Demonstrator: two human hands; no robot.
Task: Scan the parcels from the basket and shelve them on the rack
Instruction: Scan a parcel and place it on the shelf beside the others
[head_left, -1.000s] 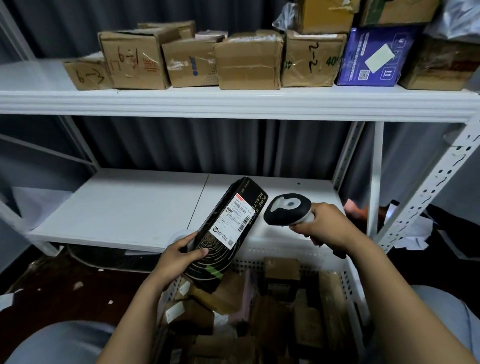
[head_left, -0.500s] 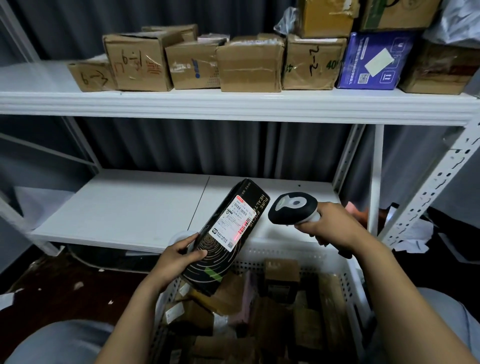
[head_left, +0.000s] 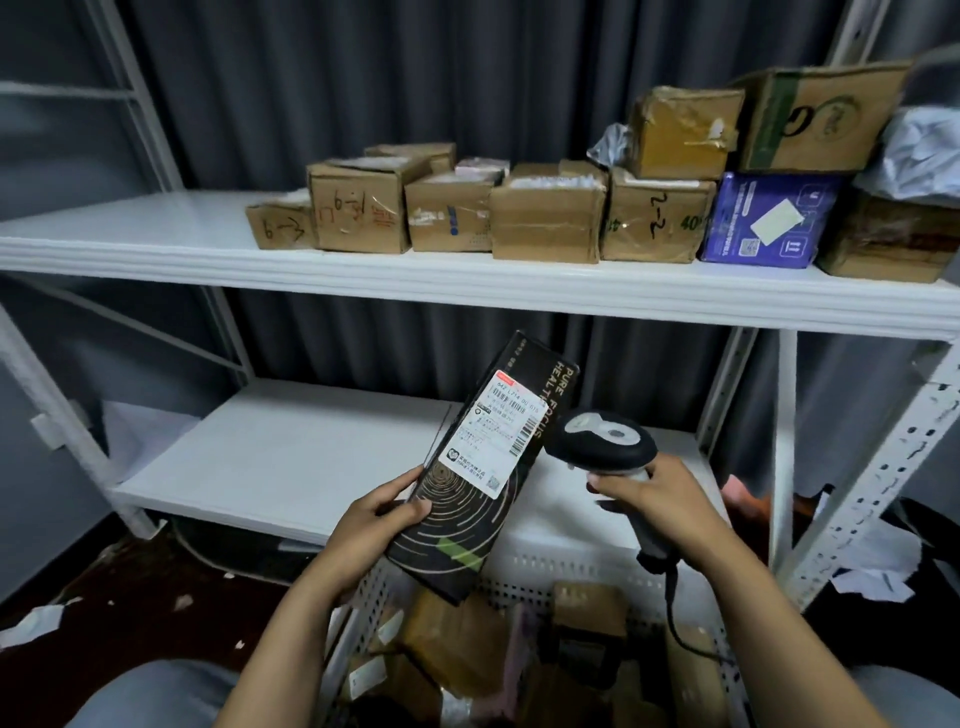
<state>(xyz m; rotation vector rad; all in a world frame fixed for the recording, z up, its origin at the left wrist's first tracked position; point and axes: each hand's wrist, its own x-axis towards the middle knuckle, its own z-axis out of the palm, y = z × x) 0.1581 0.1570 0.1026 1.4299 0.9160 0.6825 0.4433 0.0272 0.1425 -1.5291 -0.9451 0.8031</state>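
1. The black parcel (head_left: 483, 467) is held tilted just above the far-left rim of the basket (head_left: 571, 571), its white label (head_left: 488, 431) turned up toward me.
2. My left hand (head_left: 371, 519) grips its lower end, fingers (head_left: 410, 509) curled round the edge. My right hand (head_left: 670, 499), above the basket's far-right rim, is wrapped round the handle of the scanner (head_left: 605, 439), whose head sits just beside the label.
3. I judge this parcel is at the scan step and not yet shelved.
4. Down in the basket, a heap of brown parcels (head_left: 457, 634) waits, so most of the work is left.
5. Beyond the basket is the rack's lower shelf (head_left: 291, 457). On the upper shelf (head_left: 363, 280), well above the basket, stands a row of boxes (head_left: 545, 218), apparently shelved.
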